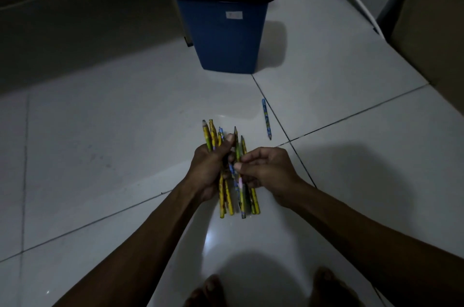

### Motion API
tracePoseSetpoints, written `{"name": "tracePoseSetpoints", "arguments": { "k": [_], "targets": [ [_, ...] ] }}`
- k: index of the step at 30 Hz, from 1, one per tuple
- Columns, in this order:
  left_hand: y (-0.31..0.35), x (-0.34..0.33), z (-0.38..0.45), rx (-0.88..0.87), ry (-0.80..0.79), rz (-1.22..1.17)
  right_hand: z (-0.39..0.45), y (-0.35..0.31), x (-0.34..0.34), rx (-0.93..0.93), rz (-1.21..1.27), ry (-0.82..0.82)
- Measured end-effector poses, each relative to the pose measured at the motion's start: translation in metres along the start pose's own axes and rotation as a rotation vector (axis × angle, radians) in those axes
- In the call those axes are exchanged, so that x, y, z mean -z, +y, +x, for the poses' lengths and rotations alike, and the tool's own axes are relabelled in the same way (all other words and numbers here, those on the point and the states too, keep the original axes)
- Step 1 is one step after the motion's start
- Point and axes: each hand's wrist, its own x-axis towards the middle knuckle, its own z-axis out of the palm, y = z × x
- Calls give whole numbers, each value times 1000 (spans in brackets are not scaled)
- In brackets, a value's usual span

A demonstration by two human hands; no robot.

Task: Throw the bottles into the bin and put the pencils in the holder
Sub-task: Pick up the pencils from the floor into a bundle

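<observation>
My left hand (209,168) grips a bundle of several yellow and blue pencils (227,200), held upright above the floor. My right hand (266,171) pinches pencils at the bundle's right side, touching it. One blue pencil (266,118) lies alone on the white tiles, up and right of my hands. A blue bin (231,30) with a black swing lid stands on the floor straight ahead. No bottles and no pencil holder are visible.
White floor tiles (113,131) with dark grout lines stretch all around. A dark wall runs along the left. A brown cardboard box (431,30) stands at the right. My bare feet (208,291) show at the bottom edge.
</observation>
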Motion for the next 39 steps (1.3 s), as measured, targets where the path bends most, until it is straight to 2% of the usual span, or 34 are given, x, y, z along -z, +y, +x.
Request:
{"name": "tracePoseSetpoints", "arguments": {
  "k": [5, 8, 13, 18, 22, 25, 27, 31, 33, 35, 37, 39],
  "targets": [
    [3, 4, 3, 43, 40, 116, 0, 3, 0, 22, -52, -18],
    [7, 8, 5, 55, 94, 59, 4, 3, 4, 14, -91, 17],
    [20, 21, 10, 17, 202, 6, 31, 7, 13, 172, -564, 272],
    [24, 29, 10, 25, 203, -92, 52, -17, 16, 127, -799, 521],
    [20, 30, 7, 33, 164, -190, 68, -31, 27, -10, -960, 469],
    [19, 30, 5, 42, 110, -293, 73, -34, 29, -55, -957, 501],
    [22, 30, 5, 41, 96, -278, 73, -32, 29, -33, -917, 517],
    [38, 26, 4, -46, 81, -147, 60, -26, 36, 199, -720, 434],
    [51, 21, 1, -170, 60, 66, 45, -29, 36, 316, -633, 337],
    [64, 12, -5, -294, 20, 357, 32, -37, 33, 386, -573, 175],
    [74, 2, -8, -357, -84, 605, 21, -46, 31, 342, -469, -29],
    [79, -3, -9, -360, -211, 827, 18, -54, 30, 239, -378, -150]
  ]
}}
